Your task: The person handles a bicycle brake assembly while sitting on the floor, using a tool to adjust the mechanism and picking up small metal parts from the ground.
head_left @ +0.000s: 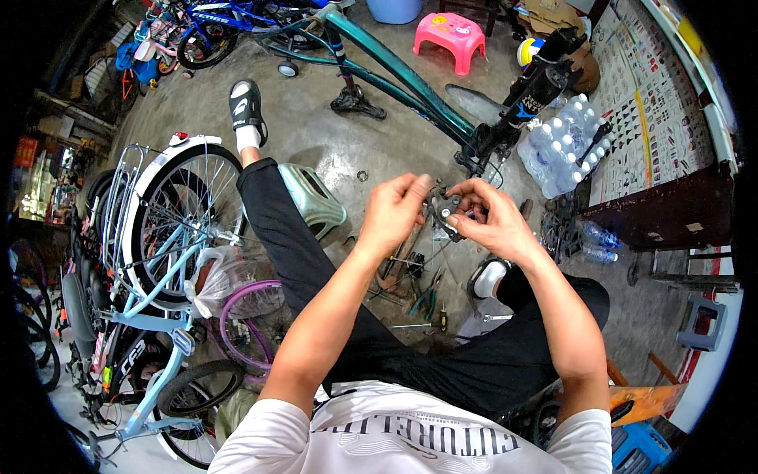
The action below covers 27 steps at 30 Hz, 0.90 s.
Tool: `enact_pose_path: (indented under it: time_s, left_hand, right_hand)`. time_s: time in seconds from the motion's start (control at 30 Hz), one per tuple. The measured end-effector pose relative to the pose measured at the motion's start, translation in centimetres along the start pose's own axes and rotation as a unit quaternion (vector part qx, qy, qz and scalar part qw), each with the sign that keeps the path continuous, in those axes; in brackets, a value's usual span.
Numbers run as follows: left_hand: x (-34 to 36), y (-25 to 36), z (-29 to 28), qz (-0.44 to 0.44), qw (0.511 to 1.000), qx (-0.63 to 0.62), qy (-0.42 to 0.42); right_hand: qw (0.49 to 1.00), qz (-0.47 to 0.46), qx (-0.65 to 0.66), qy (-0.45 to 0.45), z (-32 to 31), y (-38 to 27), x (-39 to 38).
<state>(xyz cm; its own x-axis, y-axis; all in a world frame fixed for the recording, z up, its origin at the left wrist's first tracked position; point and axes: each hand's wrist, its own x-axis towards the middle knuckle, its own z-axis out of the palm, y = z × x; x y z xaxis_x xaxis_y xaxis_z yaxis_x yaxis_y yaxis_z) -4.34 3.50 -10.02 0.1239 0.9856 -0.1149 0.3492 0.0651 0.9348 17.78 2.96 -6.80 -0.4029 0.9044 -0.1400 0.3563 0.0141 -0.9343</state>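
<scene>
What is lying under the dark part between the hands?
The floor below shows, with pliers and a screwdriver; the dark part, left hand and right hand cover whatever lies directly beneath.

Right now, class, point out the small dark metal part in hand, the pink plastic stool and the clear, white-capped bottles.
Small dark metal part (pixel 444 207), head view: its body.
Pink plastic stool (pixel 450 34), head view: its seat.
Clear, white-capped bottles (pixel 559 150), head view: cluster's middle.

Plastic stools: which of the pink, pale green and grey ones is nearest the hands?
The pale green stool, beside the left leg and nearest the left hand. The pink stool is farther ahead; the grey stool is far right.
</scene>
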Motion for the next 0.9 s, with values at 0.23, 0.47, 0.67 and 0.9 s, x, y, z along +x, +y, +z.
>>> enact_pose_path:
  time_s: [0.23,0.47,0.67,0.9]
  left_hand:
    - [-1.3,0.0,1.2,-0.059,0.959,-0.277,0.017]
    - [-2.7,1.1,2.9,0.154,0.980,0.024,0.127]
    - [-1.7,-0.4,2.9,0.114,0.993,-0.004,0.024]
    - [-2.4,-1.3,3.8,-0.114,0.945,-0.306,0.022]
  right_hand:
    - [0.964,0.030,0.260,0.044,-0.4,0.8,-0.1]
    - [0.864,0.152,0.478,0.046,-1.2,1.7,0.3]
    - [0.824,0.224,0.521,0.014,-1.5,3.9,0.5]
    - [0.919,0.204,0.336,-0.001,-0.4,1.7,0.6]
